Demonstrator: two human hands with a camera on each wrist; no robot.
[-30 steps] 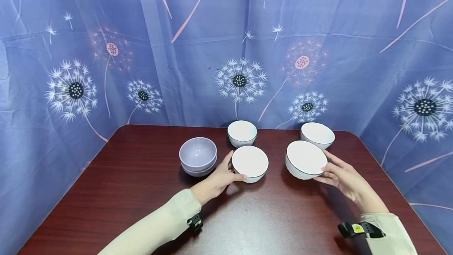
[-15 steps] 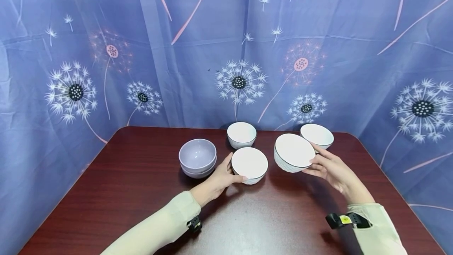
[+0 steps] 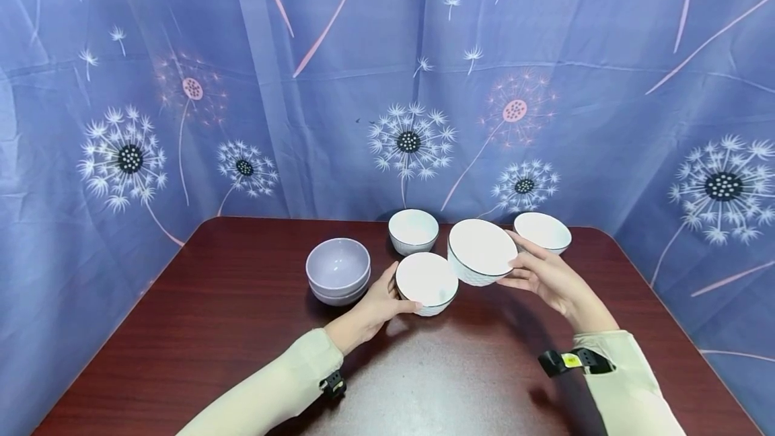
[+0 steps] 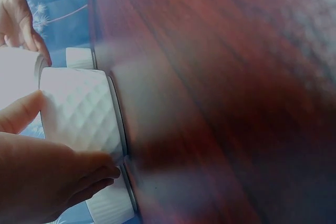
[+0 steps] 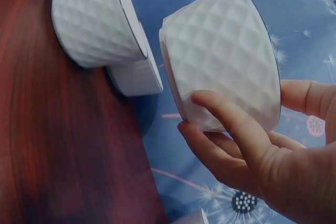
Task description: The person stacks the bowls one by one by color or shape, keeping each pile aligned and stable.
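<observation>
Near the table's middle, my left hand [image 3: 377,301] grips a white bowl [image 3: 427,281] with a dark rim, thumb at the near side and fingers on its left. The left wrist view shows this bowl's diamond-textured wall [image 4: 79,111] and the table surface beside it. My right hand [image 3: 547,281] holds a second white bowl [image 3: 481,249] by its right side, raised off the table and tilted. It hangs just right of the left-hand bowl; whether they touch I cannot tell. In the right wrist view, the fingers [image 5: 231,121] spread along the raised bowl's textured wall [image 5: 223,51].
Two lavender bowls [image 3: 338,268] stand stacked left of my left hand. Behind stand a smaller white bowl [image 3: 414,231] at the back middle and another white bowl [image 3: 543,231] at the back right. A blue dandelion curtain [image 3: 339,120] hangs beyond the dark red table [image 3: 230,328].
My right hand has carried its white bowl leftward and slightly up, to beside the other bowl. My left hand and its bowl stay in place.
</observation>
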